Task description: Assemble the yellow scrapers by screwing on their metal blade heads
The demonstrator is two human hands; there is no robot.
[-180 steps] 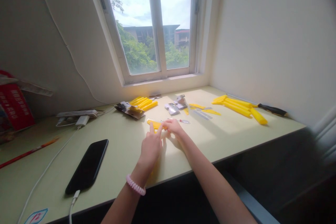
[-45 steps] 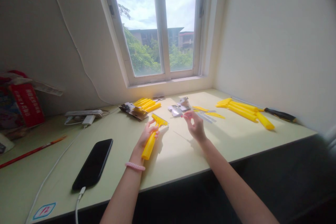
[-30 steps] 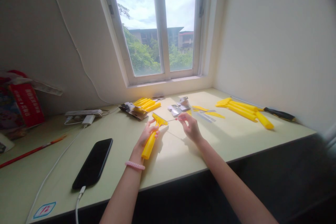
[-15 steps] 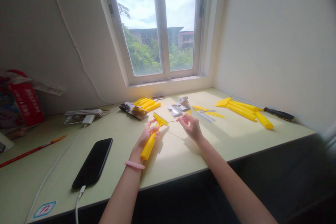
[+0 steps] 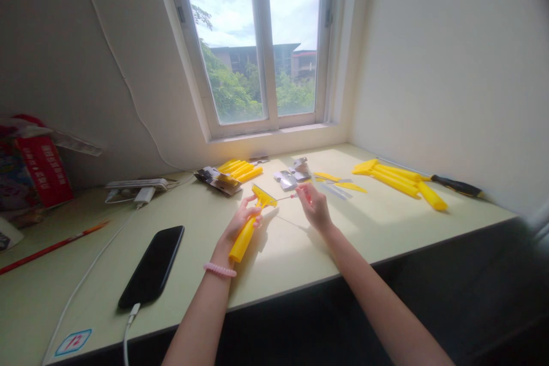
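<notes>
A yellow scraper [image 5: 246, 234] is held just above the desk [image 5: 283, 280], its handle pointing to 7 o'clock and its wide head toward 1 o'clock. The left hand [image 5: 241, 222] is wrapped around it near the neck, thumb and fingers closed; a pink coiled band [image 5: 220, 270] circles that wrist. At the scraper's 2 o'clock, the right hand [image 5: 315, 206] pinches the handle of a small screwdriver [image 5: 293, 196] between thumb and fingers. The thin shaft runs toward 9 o'clock and ends at the near corner of the scraper's head; whether its tip sits in a screw is too small to tell.

Farther out, clock positions are taken from the scraper, with 12 o'clock toward the window [image 5: 266, 40]. Near 12 lies a bunch of yellow handles [image 5: 242, 170], dark packaging [image 5: 218, 180] beside it toward 11. Between 1 and 2 are shiny silver pieces [image 5: 292, 176]; past them, between 2 and 3, flat yellow pieces [image 5: 352, 187] lie by pale strips [image 5: 337, 191].

Well apart toward 3 are more yellow parts [image 5: 392, 177] and a black-handled tool [image 5: 457, 186]. A phone [image 5: 151, 266], cable plugged in, lies at 8 o'clock. A power strip [image 5: 137, 184] is between 9 and 10, and a red stick [image 5: 54, 247] lies near 9, farther off.
</notes>
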